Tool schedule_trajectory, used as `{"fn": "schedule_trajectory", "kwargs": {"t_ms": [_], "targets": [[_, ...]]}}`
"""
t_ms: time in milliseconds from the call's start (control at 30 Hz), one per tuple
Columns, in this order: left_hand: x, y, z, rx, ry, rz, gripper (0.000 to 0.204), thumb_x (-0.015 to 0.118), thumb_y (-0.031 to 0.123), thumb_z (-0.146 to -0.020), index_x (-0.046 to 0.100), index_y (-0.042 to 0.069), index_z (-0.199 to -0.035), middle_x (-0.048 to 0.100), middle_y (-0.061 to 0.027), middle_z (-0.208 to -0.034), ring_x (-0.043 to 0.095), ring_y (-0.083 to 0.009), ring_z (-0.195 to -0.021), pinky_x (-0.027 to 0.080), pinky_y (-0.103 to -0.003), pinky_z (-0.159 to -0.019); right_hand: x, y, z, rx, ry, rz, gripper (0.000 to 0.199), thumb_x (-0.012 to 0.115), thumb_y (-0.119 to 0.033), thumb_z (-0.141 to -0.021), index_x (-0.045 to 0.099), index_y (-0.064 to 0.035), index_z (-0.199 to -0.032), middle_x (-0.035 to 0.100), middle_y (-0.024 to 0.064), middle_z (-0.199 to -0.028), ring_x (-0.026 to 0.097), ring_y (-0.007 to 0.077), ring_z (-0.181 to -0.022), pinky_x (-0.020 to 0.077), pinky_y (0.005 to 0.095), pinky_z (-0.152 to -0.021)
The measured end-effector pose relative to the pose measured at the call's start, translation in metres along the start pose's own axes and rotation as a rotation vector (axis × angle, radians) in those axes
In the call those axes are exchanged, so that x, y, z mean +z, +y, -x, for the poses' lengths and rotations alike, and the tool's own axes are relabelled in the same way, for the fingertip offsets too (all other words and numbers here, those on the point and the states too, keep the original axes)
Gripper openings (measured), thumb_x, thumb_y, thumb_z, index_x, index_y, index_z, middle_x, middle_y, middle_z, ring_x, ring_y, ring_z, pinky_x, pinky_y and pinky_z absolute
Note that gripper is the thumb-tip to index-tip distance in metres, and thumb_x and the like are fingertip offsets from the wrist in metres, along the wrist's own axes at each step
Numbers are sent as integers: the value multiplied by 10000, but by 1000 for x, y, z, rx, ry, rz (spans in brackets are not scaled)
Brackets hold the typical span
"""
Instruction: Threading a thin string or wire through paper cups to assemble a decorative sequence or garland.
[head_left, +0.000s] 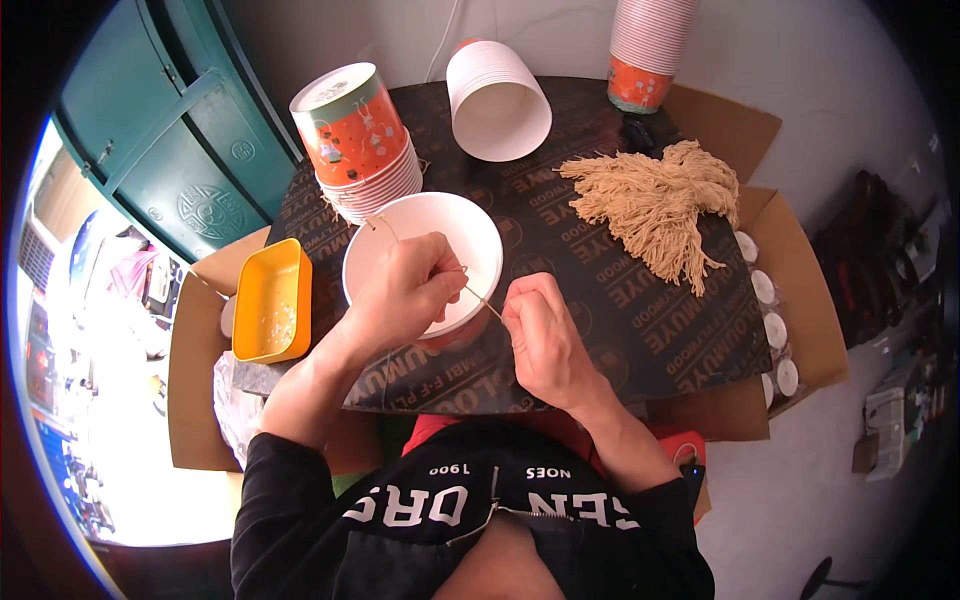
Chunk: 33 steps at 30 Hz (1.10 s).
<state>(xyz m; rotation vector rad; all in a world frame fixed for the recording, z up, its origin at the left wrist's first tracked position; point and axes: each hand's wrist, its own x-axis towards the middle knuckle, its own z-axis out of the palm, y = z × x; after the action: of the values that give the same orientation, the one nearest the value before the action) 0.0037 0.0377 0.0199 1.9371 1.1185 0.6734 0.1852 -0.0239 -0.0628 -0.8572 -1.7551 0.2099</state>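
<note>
A white paper bowl [425, 225] stands on the dark board [620, 300] in front of me. My left hand [405, 290] rests over the bowl's near rim, fingers pinched on a thin tan string [480, 297]. My right hand [540, 335] sits just right of the bowl and pinches the same string, which runs taut between both hands. Another bit of string [380, 228] trails from the bowl's far rim toward the stacked cups.
A bundle of tan strings [655, 205] lies at the right. A stack of orange printed cups [358, 140] leans at the back left, a white stack [497, 100] lies on its side, another stack [645, 50] stands behind. A yellow tray [272, 300] sits left. Cardboard boxes surround the board.
</note>
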Motion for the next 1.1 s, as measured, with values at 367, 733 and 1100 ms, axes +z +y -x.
{"fn": "schedule_trajectory", "kwargs": {"t_ms": [367, 733, 1100], "targets": [[-9, 1, 1, 95, 58, -2, 78, 656, 33, -875, 628, -32, -841, 629, -48, -727, 602, -96, -625, 480, -232, -598, 0, -9, -4, 107, -60, -123, 137, 604, 74, -869, 507, 15, -946, 539, 174, -1034, 592, 341, -896, 501, 383, -754], [3, 14, 18, 369, 149, -221, 45, 672, -26, -823, 666, -24, -868, 639, -93, -858, 625, -188, -759, 490, -301, -676, 12, -3, -17, -3, 23, -256, 182, 596, 117, -837, 518, 18, -969, 554, 244, -1261, 638, 317, -934, 528, 356, -756], [2, -2, 23, 450, 240, -303, 110, 670, -3, -787, 571, 28, -824, 604, -103, -788, 609, -299, -756, 482, -389, -721, 19, -5, -15, -74, 172, -157, 189, 611, 111, -843, 537, -3, -974, 548, 138, -935, 589, 276, -763, 496, 336, -663]]}}
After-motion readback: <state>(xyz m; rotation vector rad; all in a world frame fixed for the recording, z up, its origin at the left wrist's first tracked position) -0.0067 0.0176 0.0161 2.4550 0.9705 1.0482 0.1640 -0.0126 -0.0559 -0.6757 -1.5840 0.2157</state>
